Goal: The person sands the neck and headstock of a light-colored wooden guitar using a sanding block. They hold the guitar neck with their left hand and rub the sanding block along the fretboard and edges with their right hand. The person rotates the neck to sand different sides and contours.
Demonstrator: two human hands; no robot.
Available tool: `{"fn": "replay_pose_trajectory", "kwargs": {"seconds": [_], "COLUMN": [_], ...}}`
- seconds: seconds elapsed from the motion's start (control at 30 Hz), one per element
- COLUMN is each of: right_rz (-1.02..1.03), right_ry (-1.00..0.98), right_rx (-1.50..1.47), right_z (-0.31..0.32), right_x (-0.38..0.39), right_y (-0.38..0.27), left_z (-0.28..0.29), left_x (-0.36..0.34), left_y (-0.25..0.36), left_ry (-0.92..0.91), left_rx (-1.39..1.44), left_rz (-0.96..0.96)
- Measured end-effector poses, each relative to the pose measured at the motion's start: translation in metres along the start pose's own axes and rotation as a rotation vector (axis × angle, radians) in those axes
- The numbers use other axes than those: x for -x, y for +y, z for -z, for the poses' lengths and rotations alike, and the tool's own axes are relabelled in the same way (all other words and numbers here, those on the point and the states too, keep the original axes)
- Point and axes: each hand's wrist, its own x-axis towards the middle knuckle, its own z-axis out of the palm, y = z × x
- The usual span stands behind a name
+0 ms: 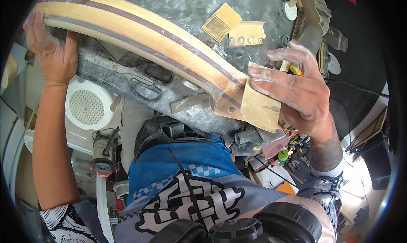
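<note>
Head view: our left hand (55, 56), thumb spread from fingers, grips the wood (140, 33); our right hand (306, 90), index finger apart, holds sandpaper (259, 105) at its right end.

10 o'clock from view centre: metal shears (124, 69) on grey benchtop (178, 14). 9 o'clock: round white perforated top (86, 103). 8 o'clock: black-and-orange-ended canister (103, 160). 1 o'clock: white lid (290, 11). 2 o'clock: clear jar (338, 39).
</note>
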Motion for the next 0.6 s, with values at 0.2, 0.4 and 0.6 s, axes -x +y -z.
{"fn": "replay_pose_trajectory", "kwargs": {"seconds": [0.2,0.4,0.6], "right_rz": [0.004,-0.019,-0.073], "right_ry": [0.069,0.001,0.082], "right_rx": [0.118,0.370,0.337], "right_z": [-0.019,-0.010,-0.030], "right_x": [-0.020,-0.004,-0.023], "right_y": [-0.021,-0.038,-0.049], "left_z": [-0.002,-0.003,-0.003], "left_x": [0.002,0.000,0.001], "left_y": [0.001,-0.002,0.003], "left_ry": [0.019,0.038,0.036], "left_rx": [0.011,0.040,0.009], "left_rz": [0.015,-0.023,0.011]}}
